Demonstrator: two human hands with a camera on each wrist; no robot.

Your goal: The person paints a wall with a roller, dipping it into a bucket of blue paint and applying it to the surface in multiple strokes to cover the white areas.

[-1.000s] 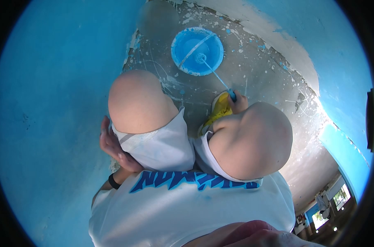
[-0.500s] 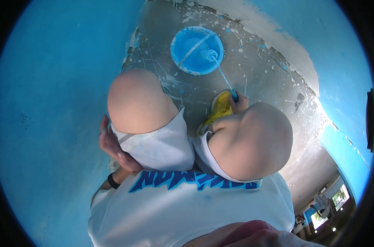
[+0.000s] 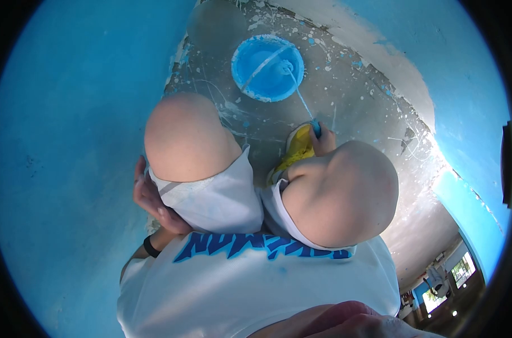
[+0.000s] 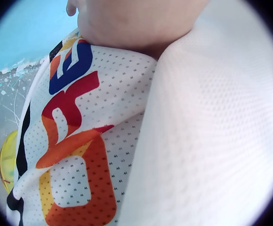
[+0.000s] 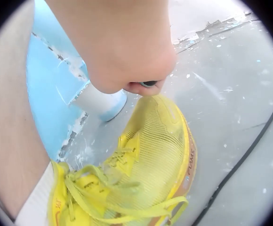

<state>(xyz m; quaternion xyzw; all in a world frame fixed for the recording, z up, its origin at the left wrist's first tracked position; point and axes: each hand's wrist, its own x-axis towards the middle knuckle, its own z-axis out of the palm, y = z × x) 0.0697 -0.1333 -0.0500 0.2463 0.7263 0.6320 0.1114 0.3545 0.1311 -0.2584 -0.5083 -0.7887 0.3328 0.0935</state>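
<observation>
My right hand (image 3: 324, 143) grips the blue handle of a paint roller (image 3: 302, 98) beside my right knee. From the handle a thin, paint-coated rod slants up and left into a bucket (image 3: 235, 63) of light blue paint. The roller's head sits inside, toward the bucket's right side, coated in paint. A flat strip crosses the bucket's mouth. In the right wrist view, the hand (image 5: 127, 52) covers most of the handle; only its dark end shows. My left hand (image 3: 157, 203) rests against the side of my left thigh, fingers loosely bent, holding nothing.
A yellow shoe (image 5: 150, 136) stands just below the right hand. Blue-painted walls (image 3: 58, 141) rise on both sides of the paint-splattered grey floor (image 3: 211, 73). A black cable (image 5: 240, 162) runs along the floor beside the shoe. Windows (image 3: 463, 270) show far off at lower right.
Inside the bucket, the roller's head has shifted from the middle toward the right side, then slightly up and left. The right hand keeps its grip; the left hand stays on the thigh.
</observation>
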